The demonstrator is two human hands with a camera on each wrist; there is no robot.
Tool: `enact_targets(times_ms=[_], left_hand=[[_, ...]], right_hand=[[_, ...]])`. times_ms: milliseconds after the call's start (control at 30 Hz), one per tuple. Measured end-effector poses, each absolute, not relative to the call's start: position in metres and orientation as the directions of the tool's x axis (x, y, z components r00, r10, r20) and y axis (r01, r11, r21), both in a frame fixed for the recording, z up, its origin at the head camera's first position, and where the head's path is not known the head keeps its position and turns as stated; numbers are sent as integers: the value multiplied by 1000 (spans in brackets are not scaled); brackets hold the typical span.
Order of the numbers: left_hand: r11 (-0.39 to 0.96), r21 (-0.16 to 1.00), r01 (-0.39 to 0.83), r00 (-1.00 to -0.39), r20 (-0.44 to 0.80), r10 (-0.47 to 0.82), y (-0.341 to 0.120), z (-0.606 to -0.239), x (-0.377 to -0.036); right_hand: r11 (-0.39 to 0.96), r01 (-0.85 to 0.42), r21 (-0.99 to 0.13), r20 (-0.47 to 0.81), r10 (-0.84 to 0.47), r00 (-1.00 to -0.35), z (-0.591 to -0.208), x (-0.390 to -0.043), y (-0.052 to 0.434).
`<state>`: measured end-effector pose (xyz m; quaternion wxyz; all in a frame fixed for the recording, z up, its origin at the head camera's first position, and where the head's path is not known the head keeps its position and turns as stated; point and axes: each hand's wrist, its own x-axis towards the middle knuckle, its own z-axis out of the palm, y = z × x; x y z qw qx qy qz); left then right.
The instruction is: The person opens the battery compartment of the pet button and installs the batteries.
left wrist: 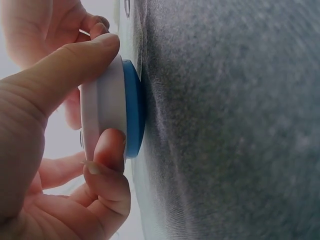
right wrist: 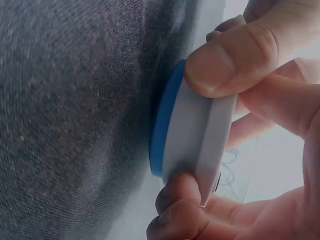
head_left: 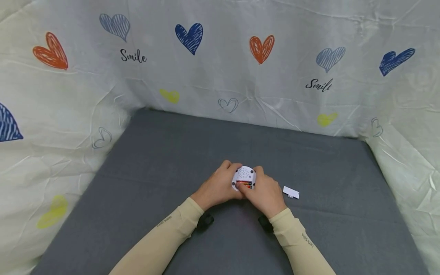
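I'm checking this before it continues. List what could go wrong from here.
1. The battery bay is open; batteries might slip out if the round white device tips.
2. The loose cover lies beside the right hand and could be knocked away.
3. The left hand holds only the rim, so it may slip.

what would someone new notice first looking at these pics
Both hands meet at the middle of the grey mat, the left hand and right hand gripping a round white device whose open battery slot faces up. Its small white cover lies on the mat just right of them. Behind, a pale sheet printed with coloured hearts stands out.
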<state>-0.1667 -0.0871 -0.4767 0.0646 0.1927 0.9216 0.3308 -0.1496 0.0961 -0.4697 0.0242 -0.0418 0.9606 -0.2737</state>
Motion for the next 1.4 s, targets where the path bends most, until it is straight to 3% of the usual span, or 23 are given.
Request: enact_targets(times_ms=[300,467,867,1400], left_hand=[[704,642,304,-920,6,392,-83,-476,-168],[703,650,290,-925,0,381,-82,-477,-168],[717,665,211,-936,-75,344,-81,-475,-169],[727,661,187,-943,-86,321,-83,-474,-167]], right_hand=[[840,-30,-542,-62,-76,-995,-464,-151,101],[842,-70,-534,-55,-117,-992,-464,-152,109],[882,-244,-402,162,-194,-968,-470,-134,197],[905,-209,-371,125,-175,-977,-483,-124,225]])
